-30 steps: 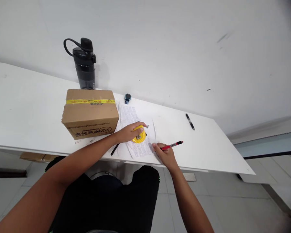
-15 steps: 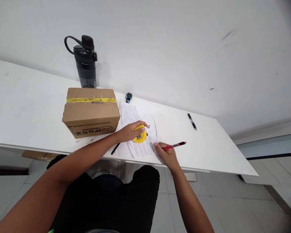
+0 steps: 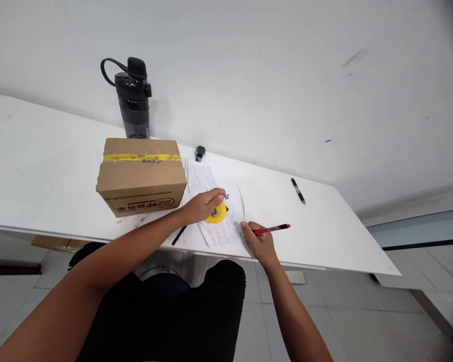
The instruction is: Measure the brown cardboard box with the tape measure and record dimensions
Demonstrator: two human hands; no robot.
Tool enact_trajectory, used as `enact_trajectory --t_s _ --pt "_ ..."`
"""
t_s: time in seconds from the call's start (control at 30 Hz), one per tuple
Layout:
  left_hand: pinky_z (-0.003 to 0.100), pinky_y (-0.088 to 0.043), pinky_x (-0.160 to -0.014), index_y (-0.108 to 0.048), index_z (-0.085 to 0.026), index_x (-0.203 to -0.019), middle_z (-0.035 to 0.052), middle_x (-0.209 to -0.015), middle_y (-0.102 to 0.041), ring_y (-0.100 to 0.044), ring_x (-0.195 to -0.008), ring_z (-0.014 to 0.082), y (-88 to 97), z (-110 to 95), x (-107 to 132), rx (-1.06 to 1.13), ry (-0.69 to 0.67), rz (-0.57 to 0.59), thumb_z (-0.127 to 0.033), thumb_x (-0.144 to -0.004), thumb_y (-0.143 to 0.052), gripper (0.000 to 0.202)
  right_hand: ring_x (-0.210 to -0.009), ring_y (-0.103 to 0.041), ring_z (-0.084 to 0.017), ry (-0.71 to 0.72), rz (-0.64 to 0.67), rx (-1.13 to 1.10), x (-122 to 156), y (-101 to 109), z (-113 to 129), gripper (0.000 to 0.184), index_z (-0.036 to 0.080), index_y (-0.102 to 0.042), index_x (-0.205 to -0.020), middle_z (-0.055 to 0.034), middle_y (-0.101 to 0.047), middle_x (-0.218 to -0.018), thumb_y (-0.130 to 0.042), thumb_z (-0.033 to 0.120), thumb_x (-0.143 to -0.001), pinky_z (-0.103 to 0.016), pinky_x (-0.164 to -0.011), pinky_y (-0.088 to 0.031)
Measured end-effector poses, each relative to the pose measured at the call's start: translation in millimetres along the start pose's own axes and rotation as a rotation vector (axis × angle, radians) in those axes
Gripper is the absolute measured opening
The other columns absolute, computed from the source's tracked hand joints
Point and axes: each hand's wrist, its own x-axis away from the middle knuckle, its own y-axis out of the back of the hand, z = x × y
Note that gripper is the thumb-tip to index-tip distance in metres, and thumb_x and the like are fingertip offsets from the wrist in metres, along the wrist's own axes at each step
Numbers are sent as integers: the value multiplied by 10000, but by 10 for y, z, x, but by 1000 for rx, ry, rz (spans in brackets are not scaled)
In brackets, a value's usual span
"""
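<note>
On the white table, a yellow tape measure (image 3: pixel 218 215) rests on sheets of paper (image 3: pixel 202 175) covered in handwriting. My left hand (image 3: pixel 203 205) is closed over the tape measure from its left side, fingertips near the small metal end hook (image 3: pixel 227 196). To the right, my right hand (image 3: pixel 259 241) lies at the right edge of the papers. Its fingers are wrapped round a red pen (image 3: pixel 272 229), whose black end points right; the other end is hidden in the hand. A thin black stick-like thing (image 3: pixel 178 236) lies beside the papers, below my left wrist.
A cardboard box (image 3: pixel 143 176) with yellow tape stands left of the papers. Behind it is a dark water bottle (image 3: pixel 134 100). A blue watch (image 3: pixel 200 153) lies near the wall, and a black pen (image 3: pixel 298 191) on the right part of the white table (image 3: pixel 335 231).
My left hand has shifted very slightly left on the tape measure, its fingertips now curled more over the top. My right hand keeps the red pen almost in place.
</note>
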Motion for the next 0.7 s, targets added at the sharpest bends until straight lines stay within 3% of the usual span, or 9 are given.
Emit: enact_trajectory --t_s 0.3,0.5,0.7 --pt "233 -408 -685 -575 -224 -1138 10 -897 -602 -516 -725 128 -11 68 -25 34 -12 6 -495 -944 -319 420 -554 -279 -104 -3 32 -12 14 -4 30 472 217 -316 -540 58 -256 -555 -544 473 -865 -262 -521 -243" --pt "244 -417 -743 -593 -216 -1133 25 -990 -630 -548 -791 139 -19 99 -45 33 -24 -6 -490 -943 -330 424 -513 -345 -108 -51 -38 -138 -6 17 -25 437 198 -478 -545 50 -372 -505 -574 509 -837 -260 -503 -280" --pt "253 -429 -756 -593 -212 -1161 40 -1042 -638 -566 -821 147 -21 113 -49 54 -19 -2 -509 -939 -333 453 -490 -355 -101 -81 -53 -181 -24 14 -122 426 191 -517 -557 50 -398 -501 -596 512 -826 -253 -485 -296"
